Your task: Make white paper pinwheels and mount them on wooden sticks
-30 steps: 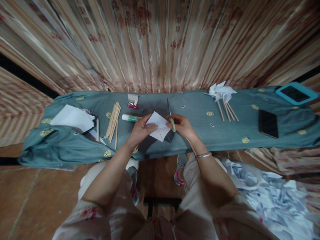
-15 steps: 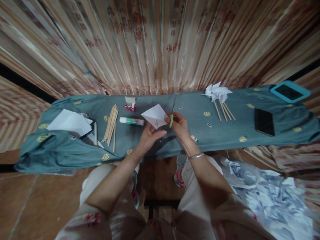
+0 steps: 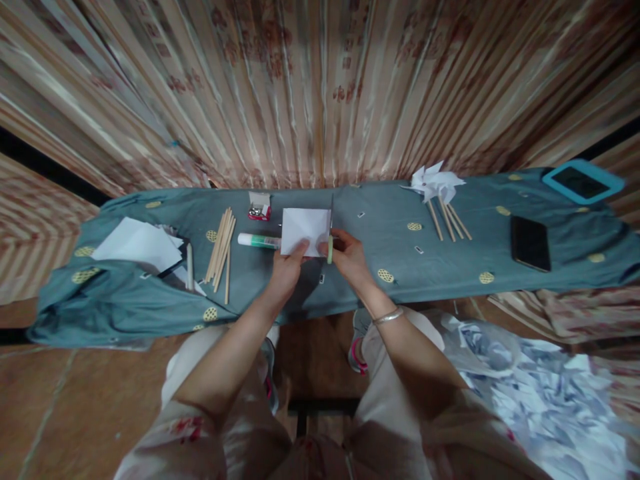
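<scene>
A creased white square of paper (image 3: 306, 225) is upright to my view above the middle of the cloth. My left hand (image 3: 289, 268) grips its lower edge, thumb lying on the front. At the paper's right edge, my right hand (image 3: 349, 255) holds scissors (image 3: 330, 249) by their pale green handles, the thin blades pointing away from me. Its fingertips are close to the paper's lower right corner; whether they touch it I cannot tell. Behind the paper, a glue stick (image 3: 257, 241) is partly covered. A small open red box (image 3: 259, 208) with shiny metal bits stands beyond it.
Wooden sticks (image 3: 220, 248) and white paper sheets (image 3: 135, 245) lie to the left. On the right are white pinwheels (image 3: 435, 183) on sticks, a black phone (image 3: 530, 244) and a blue-framed tablet (image 3: 583, 182). A clear bag (image 3: 550, 393) of folded paper sits low right.
The paper has turned from a diamond to a square-on position and shifted slightly left. My left thumb now presses on its front. The scissors have moved left, alongside its right edge.
</scene>
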`<state>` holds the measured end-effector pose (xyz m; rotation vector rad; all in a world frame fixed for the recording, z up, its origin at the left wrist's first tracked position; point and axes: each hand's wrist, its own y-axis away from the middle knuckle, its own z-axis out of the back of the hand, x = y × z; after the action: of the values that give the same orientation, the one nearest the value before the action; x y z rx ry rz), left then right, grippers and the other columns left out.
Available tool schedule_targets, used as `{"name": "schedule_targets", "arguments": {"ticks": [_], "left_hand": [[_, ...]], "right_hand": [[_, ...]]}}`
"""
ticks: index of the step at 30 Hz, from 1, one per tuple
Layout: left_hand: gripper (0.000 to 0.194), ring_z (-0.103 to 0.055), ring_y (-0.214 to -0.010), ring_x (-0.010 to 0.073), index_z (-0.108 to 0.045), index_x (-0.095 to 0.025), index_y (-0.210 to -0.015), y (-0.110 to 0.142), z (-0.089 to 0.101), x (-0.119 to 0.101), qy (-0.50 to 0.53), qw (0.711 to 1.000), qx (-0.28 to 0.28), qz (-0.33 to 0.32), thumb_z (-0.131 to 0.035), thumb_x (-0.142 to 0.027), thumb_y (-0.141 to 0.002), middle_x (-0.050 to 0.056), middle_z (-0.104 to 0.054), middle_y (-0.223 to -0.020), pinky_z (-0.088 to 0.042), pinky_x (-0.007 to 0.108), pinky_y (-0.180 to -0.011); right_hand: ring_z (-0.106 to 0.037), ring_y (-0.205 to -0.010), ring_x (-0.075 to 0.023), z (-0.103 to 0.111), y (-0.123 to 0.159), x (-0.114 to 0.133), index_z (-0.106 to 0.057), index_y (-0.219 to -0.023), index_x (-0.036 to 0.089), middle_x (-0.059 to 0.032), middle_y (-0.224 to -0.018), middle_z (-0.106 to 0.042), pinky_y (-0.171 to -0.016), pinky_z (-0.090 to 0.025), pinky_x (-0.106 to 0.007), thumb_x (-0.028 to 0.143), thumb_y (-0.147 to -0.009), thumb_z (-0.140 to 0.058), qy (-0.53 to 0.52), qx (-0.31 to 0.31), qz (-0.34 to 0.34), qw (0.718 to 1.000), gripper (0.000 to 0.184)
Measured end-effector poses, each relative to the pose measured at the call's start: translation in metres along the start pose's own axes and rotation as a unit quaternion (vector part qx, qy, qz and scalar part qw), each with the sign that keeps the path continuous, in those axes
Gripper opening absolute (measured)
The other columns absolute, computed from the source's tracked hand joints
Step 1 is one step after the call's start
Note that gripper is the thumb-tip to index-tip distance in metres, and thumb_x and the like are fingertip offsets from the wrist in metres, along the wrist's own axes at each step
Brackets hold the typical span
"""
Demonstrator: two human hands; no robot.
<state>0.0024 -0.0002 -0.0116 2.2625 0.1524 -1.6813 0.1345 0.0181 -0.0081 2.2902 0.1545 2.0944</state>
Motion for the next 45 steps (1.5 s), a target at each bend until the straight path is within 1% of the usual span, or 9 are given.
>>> {"name": "schedule_targets", "arguments": {"ticks": [4, 8, 12, 15, 22, 31, 34, 39, 45], "left_hand": [[0.048, -0.071, -0.08, 0.023, -0.07, -0.014, -0.09, -0.004, 0.004, -0.007, 0.01, 1.0, -0.009, -0.007, -0.084, -0.046, -0.057, 0.008, -0.076, -0.091, -0.058, 0.034, -0.069], [0.043, -0.07, -0.077, 0.0201, -0.071, -0.015, -0.088, -0.009, 0.008, -0.019, 0.041, 0.998, -0.034, -0.029, -0.084, -0.041, -0.056, 0.007, -0.076, -0.091, -0.056, 0.03, -0.065], [0.036, -0.067, -0.069, 0.0171, -0.072, -0.015, -0.076, -0.014, 0.01, -0.03, 0.059, 0.996, -0.044, -0.046, -0.087, -0.033, -0.048, 0.005, -0.075, -0.078, -0.053, 0.027, -0.064], [0.034, -0.065, -0.063, 0.0157, -0.072, -0.015, -0.071, -0.018, 0.013, -0.034, 0.055, 0.996, -0.047, -0.059, -0.088, -0.03, -0.045, 0.003, -0.073, -0.072, -0.051, 0.027, -0.062], [0.036, -0.065, -0.064, 0.0162, -0.072, -0.014, -0.075, -0.025, 0.02, -0.036, 0.039, 0.991, -0.083, -0.095, -0.087, -0.03, -0.047, 0.005, -0.074, -0.074, -0.051, 0.027, -0.064], [0.035, -0.066, -0.068, 0.0182, -0.071, -0.014, -0.075, -0.029, 0.024, -0.037, 0.029, 0.988, -0.105, -0.111, -0.086, -0.03, -0.048, 0.006, -0.074, -0.076, -0.053, 0.028, -0.063], [0.034, -0.067, -0.07, 0.0183, -0.072, -0.014, -0.076, -0.029, 0.024, -0.037, 0.027, 0.987, -0.098, -0.121, -0.086, -0.03, -0.049, 0.007, -0.075, -0.078, -0.053, 0.028, -0.065], [0.032, -0.065, -0.065, 0.0172, -0.073, -0.014, -0.075, -0.026, 0.021, -0.033, 0.017, 0.991, -0.087, -0.103, -0.085, -0.028, -0.048, 0.006, -0.074, -0.075, -0.052, 0.028, -0.063], [0.027, -0.061, -0.061, 0.0138, -0.072, -0.014, -0.07, -0.024, 0.019, -0.03, 0.006, 0.993, -0.067, -0.1, -0.084, -0.026, -0.049, 0.003, -0.071, -0.068, -0.049, 0.024, -0.06]], "right_hand": [[-0.056, -0.061, -0.0117, 0.004, 0.005, 0.005, -0.068, -0.095, 0.018, 0.0026, -0.067, -0.067, -0.057, -0.043, -0.024, 0.051, -0.057, -0.082, -0.008, 0.027, 0.005, 1.0, 0.052], [-0.06, -0.062, -0.0125, 0.008, 0.013, 0.009, -0.068, -0.091, 0.018, 0.0021, -0.065, -0.067, -0.06, -0.047, -0.025, 0.051, -0.056, -0.085, -0.014, 0.075, -0.027, 0.997, 0.051], [-0.061, -0.062, -0.0116, 0.012, 0.02, 0.009, -0.067, -0.092, 0.017, 0.0012, -0.069, -0.068, -0.061, -0.048, -0.024, 0.053, -0.057, -0.085, 0.001, 0.137, -0.066, 0.988, 0.053], [-0.06, -0.063, -0.0106, 0.014, 0.023, 0.007, -0.067, -0.094, 0.018, 0.0016, -0.07, -0.068, -0.06, -0.048, -0.023, 0.054, -0.058, -0.084, 0.017, 0.184, -0.078, 0.98, 0.054], [-0.063, -0.07, -0.0117, 0.017, 0.026, 0.003, -0.068, -0.097, 0.018, -0.0005, -0.076, -0.069, -0.066, -0.051, -0.024, 0.056, -0.064, -0.082, 0.018, 0.278, -0.092, 0.956, 0.052], [-0.063, -0.068, -0.0109, 0.018, 0.028, 0.005, -0.068, -0.094, 0.018, 0.0009, -0.074, -0.067, -0.066, -0.05, -0.024, 0.056, -0.063, -0.082, 0.019, 0.28, -0.106, 0.954, 0.051], [-0.063, -0.069, -0.0107, 0.018, 0.028, 0.006, -0.068, -0.093, 0.017, 0.0009, -0.074, -0.067, -0.066, -0.049, -0.023, 0.053, -0.063, -0.083, 0.029, 0.277, -0.105, 0.955, 0.049], [-0.062, -0.066, -0.0105, 0.018, 0.026, 0.003, -0.069, -0.093, 0.017, 0.0014, -0.071, -0.066, -0.063, -0.049, -0.022, 0.054, -0.059, -0.085, 0.039, 0.27, -0.106, 0.956, 0.053], [-0.061, -0.063, -0.0095, 0.019, 0.023, 0.0, -0.069, -0.093, 0.017, 0.0015, -0.069, -0.066, -0.062, -0.048, -0.022, 0.057, -0.062, -0.082, 0.028, 0.269, -0.104, 0.957, 0.052]]}}
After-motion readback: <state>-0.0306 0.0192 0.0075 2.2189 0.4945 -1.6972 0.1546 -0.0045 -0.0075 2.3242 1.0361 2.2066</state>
